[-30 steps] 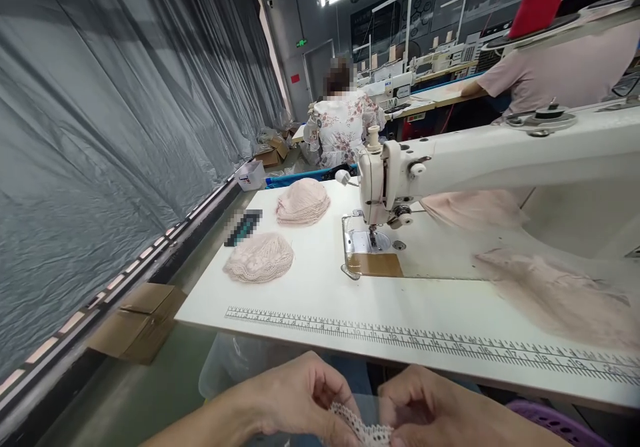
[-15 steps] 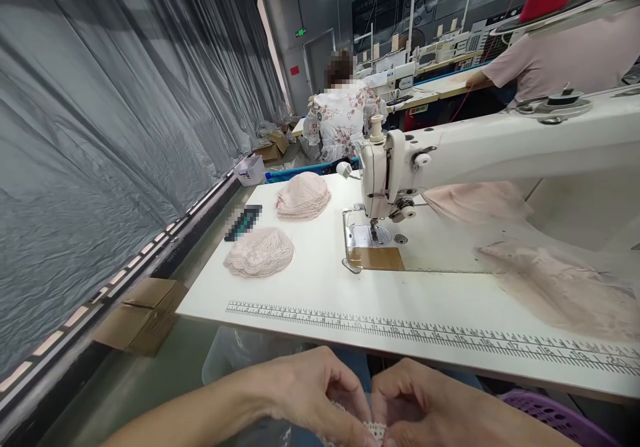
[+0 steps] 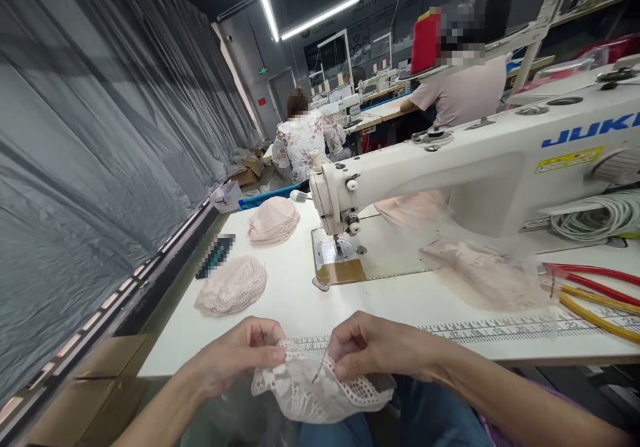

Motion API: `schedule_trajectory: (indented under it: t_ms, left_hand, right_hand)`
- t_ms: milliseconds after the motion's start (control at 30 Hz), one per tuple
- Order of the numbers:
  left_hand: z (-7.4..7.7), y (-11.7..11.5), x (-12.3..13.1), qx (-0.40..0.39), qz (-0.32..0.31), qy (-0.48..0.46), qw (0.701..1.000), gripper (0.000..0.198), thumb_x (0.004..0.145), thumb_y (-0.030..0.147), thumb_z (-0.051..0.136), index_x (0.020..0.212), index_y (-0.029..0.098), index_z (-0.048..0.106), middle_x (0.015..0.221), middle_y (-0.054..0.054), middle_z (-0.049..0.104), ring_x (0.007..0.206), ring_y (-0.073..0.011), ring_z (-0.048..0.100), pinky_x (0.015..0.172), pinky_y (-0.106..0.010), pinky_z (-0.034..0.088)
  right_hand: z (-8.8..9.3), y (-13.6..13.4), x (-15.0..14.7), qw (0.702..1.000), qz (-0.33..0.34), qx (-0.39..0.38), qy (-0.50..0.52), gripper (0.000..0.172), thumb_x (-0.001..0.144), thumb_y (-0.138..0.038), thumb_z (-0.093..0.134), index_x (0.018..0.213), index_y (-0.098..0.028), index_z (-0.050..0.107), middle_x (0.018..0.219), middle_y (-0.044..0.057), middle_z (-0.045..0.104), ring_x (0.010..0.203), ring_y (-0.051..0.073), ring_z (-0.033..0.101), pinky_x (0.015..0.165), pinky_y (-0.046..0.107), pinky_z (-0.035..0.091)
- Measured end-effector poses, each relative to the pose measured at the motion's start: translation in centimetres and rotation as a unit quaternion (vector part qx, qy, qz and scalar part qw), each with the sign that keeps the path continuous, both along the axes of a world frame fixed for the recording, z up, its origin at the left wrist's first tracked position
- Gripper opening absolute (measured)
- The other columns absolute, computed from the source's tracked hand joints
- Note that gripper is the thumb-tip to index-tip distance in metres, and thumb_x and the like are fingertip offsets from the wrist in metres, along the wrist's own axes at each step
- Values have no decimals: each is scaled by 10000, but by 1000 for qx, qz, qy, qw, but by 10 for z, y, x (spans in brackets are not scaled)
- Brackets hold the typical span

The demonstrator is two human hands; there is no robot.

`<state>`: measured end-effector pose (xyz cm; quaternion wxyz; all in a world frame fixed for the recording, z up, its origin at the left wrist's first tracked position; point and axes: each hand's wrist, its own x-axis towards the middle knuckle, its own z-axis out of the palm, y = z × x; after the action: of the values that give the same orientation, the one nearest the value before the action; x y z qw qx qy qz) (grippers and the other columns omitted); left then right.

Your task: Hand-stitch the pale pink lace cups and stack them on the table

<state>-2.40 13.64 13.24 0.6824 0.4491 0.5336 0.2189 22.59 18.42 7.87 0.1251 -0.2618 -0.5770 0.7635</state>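
Observation:
Both my hands grip a pale pink lace piece (image 3: pixel 320 387) just in front of the white table's near edge (image 3: pixel 310 360). My left hand (image 3: pixel 235 357) pinches its left upper edge with closed fingers. My right hand (image 3: pixel 370 347) pinches the right upper edge, fingers curled. The lace hangs down over my lap. Beyond my hands stands a white sewing machine (image 3: pixel 450 167) with its needle area (image 3: pixel 340 243) over the table.
Two stacks of pink lace pieces (image 3: pixel 231 285) (image 3: pixel 274 220) lie on the table's left part; more pink fabric (image 3: pixel 480 273) lies under the machine arm. Red and yellow tubes (image 3: pixel 595 290) lie at right. Cardboard boxes (image 3: pixel 85 387) sit on the floor left. Other people sit at machines behind.
The view has swung right and down. My hands have risen toward the table edge, and far more of the lace piece shows between them.

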Motion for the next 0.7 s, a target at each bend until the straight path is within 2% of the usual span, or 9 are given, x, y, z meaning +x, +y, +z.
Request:
schedule_trajectory:
  t_ms: [100, 200, 300, 367, 467, 533, 600, 633, 700]
  left_hand:
    - [1, 5, -2, 14, 6, -9, 1000, 435, 610, 452, 890, 716, 124, 625, 629, 7, 610, 548, -68, 495, 514, -175, 338]
    - [1, 8, -4, 33, 10, -14, 999, 431, 624, 451, 884, 717, 122, 621, 646, -3, 619, 573, -78, 523, 543, -184, 363]
    - [1, 8, -7, 45, 10, -12, 999, 425, 627, 452, 881, 722, 129, 620, 636, 10, 601, 547, -69, 492, 512, -183, 339]
    - [2, 9, -7, 59, -5, 4, 998, 421, 621, 453, 882, 719, 134, 624, 632, 22, 594, 556, -63, 483, 524, -176, 335]
    - [8, 19, 0, 83, -44, 35, 995, 420, 591, 453, 891, 719, 135, 647, 640, 25, 609, 595, -69, 509, 588, -181, 373]
    - [15, 33, 11, 95, -65, 39, 993, 427, 557, 448, 902, 723, 132, 668, 652, 11, 631, 611, -95, 539, 621, -213, 412]
    - [23, 52, 26, 136, -88, 44, 986, 399, 558, 417, 902, 747, 134, 693, 716, -10, 669, 691, -130, 582, 702, -249, 445]
    - [26, 62, 34, 180, -102, 51, 977, 365, 593, 406, 884, 765, 139, 704, 754, -16, 682, 746, -144, 596, 756, -262, 450]
    - [24, 80, 50, 301, -128, 68, 943, 292, 693, 410, 818, 787, 153, 717, 820, -31, 700, 829, -171, 614, 826, -283, 445]
  right_hand:
    - [4, 9, -1, 999, -28, 18, 7, 365, 584, -431, 834, 724, -129, 682, 562, -60, 541, 538, 75, 406, 499, 209, 270]
    - [6, 15, 3, 998, -46, 41, 15, 362, 598, -431, 829, 735, -127, 688, 582, -55, 543, 580, 83, 423, 542, 211, 296]
    - [3, 12, 10, 998, -30, 52, 5, 418, 502, -397, 876, 770, -134, 691, 587, -59, 551, 593, 101, 451, 562, 223, 333]
    - [1, 10, 16, 997, -24, 69, -14, 398, 468, -362, 884, 718, -148, 660, 552, -79, 493, 570, 99, 416, 539, 225, 308]
    - [10, 19, 31, 990, -53, 127, -35, 337, 585, -394, 821, 640, -176, 569, 577, -82, 400, 595, 101, 360, 544, 236, 255]
    - [27, 33, 44, 980, -83, 177, -42, 350, 681, -476, 762, 694, -185, 567, 647, -54, 440, 658, 130, 406, 585, 251, 282]
    - [50, 47, 58, 959, -109, 253, -63, 365, 761, -548, 689, 764, -194, 601, 733, -7, 540, 737, 181, 485, 648, 284, 343]
    - [61, 52, 66, 935, -124, 322, -88, 364, 799, -565, 644, 763, -204, 620, 750, 16, 581, 748, 203, 516, 663, 304, 369]
    - [76, 54, 81, 861, -183, 456, -128, 314, 869, -518, 579, 757, -236, 658, 734, 40, 632, 714, 216, 545, 651, 323, 387]
